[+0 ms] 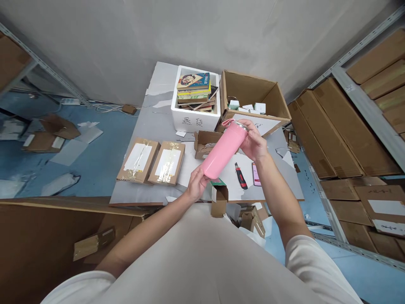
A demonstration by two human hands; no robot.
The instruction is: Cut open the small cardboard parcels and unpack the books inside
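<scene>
A pink bottle (225, 150) with a metal rim and a pink strap is held tilted above the table. My left hand (197, 183) grips its lower end, and my right hand (254, 140) holds it near the lid. Just below the bottle, a small open box (219, 203) with a green flap stands at the table's front edge. Behind the bottle lies an open brown carton (202, 145), partly hidden. A red and black cutter (241, 176) and a phone (256, 174) rest on the table to the right.
Two taped parcels (167, 163) lie on the table's left. At the back are a white foam box (196, 123) of books and a large carton (281, 101) holding small boxes. Shelves with cartons (335, 126) stand right; a big open carton (41, 236) is lower left.
</scene>
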